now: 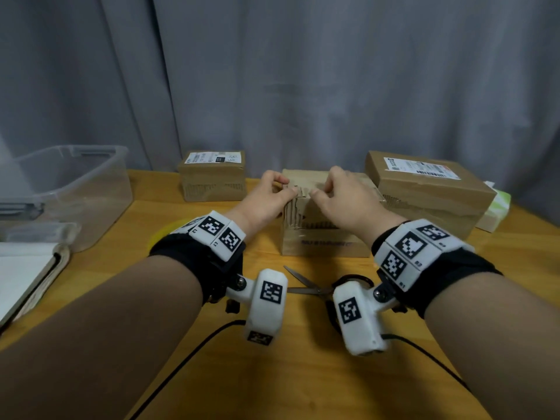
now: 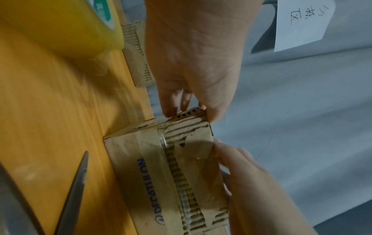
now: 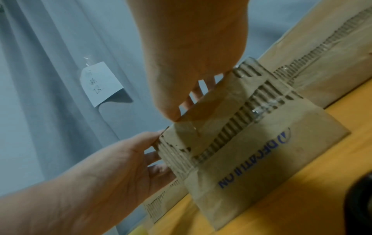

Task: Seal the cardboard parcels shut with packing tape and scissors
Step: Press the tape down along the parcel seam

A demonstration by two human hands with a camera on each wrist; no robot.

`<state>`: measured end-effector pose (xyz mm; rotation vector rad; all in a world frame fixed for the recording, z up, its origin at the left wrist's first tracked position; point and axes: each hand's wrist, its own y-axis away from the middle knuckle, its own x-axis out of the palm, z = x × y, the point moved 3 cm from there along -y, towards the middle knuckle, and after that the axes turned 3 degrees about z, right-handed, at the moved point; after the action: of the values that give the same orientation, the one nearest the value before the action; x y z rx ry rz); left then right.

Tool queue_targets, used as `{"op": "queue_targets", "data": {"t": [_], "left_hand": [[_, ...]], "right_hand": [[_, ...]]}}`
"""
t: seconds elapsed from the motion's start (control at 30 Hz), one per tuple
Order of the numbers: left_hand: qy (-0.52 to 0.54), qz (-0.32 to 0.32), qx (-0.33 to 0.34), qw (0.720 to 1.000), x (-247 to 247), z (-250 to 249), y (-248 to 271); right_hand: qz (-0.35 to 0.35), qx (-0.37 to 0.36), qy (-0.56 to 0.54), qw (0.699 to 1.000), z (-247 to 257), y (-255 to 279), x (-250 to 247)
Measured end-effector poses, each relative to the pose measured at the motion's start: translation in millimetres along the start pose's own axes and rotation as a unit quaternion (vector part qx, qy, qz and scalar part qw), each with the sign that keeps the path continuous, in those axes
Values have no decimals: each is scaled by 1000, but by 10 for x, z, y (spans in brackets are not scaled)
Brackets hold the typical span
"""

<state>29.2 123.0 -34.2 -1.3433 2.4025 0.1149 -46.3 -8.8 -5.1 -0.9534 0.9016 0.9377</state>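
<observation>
Nearest the viewer, two bare forearms reach forward over a yellow-orange wooden table point(image 1: 303, 374), each wrist strapped with a black band carrying white blocks printed with black square codes. Just beyond the wrists, a pair of steel scissors with black handles point(image 1: 306, 286) lies flat on the table with its blades parted, its long axis running left to right, tips pointing left and handles to the right. Behind the scissors stands a small brown cardboard box with blue lettering on its front point(image 1: 325, 234), its long axis also running left to right, with torn paper baring ribbed corrugation and a strip of clear tape across the near face. The left hand point(image 1: 266, 198) and the right hand point(image 1: 345, 198) meet at the top near edge of this box; each has its fingers curled, thumb and fingertips pinching the top edge of the cardboard. A roll of yellowish packing tape with a green-and-white core label point(image 2: 60, 23) lies on the table left of the box, beside the left wrist. Farther back, a small brown labelled parcel point(image 1: 213, 177) sits to the left and a wider brown labelled parcel point(image 1: 430, 192) to the right. At far left rest a clear plastic tub point(image 1: 75, 189) and an open notebook point(image 1: 27, 274), before a grey curtain point(image 1: 303, 71).
</observation>
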Motion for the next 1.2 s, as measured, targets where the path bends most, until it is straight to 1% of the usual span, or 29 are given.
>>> {"op": "queue_targets", "data": {"t": [0.03,0.1,0.2,0.27,0.33,0.37,0.4,0.47,0.57,0.63,0.7,0.83,0.87,0.93,1.0,1.1,1.2], "left_hand": [[10,1,-10,1000,24,-10,-1],[5,-18,-19,1000,48,-25,-29],[-6,-29,-17,999,29,-69,-36],[-7,-30,-28,999,-51,-77,10],[-15,-48,-36,998,-188,-46,77],[-51,-62,-32,996,-271,-24,122],[-118,-75,-28,990,-356,-1,181],[-267,-81,-38,959,-497,54,318],[-406,-36,-88,909,-604,184,532],[-447,-5,-124,886,-634,299,635],[-456,3,-142,878,-644,404,703],[-495,5,-146,856,-586,488,785],[-495,1,-142,857,-573,490,800],[-475,-14,-127,871,-576,485,821],[-437,-42,-108,892,-617,440,859],[-345,-87,-72,932,-742,312,940],[-253,-118,-13,960,-832,120,1046]], "right_hand": [[0,-1,-8,1000,4,2,23],[1,2,8,1000,10,-3,55],[11,11,38,999,33,-13,101],[25,18,65,997,59,-9,143],[26,20,84,996,72,6,164],[22,15,97,995,70,25,167],[18,7,113,993,64,45,176],[12,-12,133,991,38,77,201],[12,-17,98,995,23,67,188],[7,-17,81,997,29,75,149],[-3,-19,62,998,28,116,104],[18,-7,43,999,24,225,27],[24,-4,45,999,25,248,16],[32,6,42,999,23,305,-6],[32,13,40,999,19,388,-33],[39,17,60,997,50,543,-101],[72,27,84,993,81,626,-163]]}}
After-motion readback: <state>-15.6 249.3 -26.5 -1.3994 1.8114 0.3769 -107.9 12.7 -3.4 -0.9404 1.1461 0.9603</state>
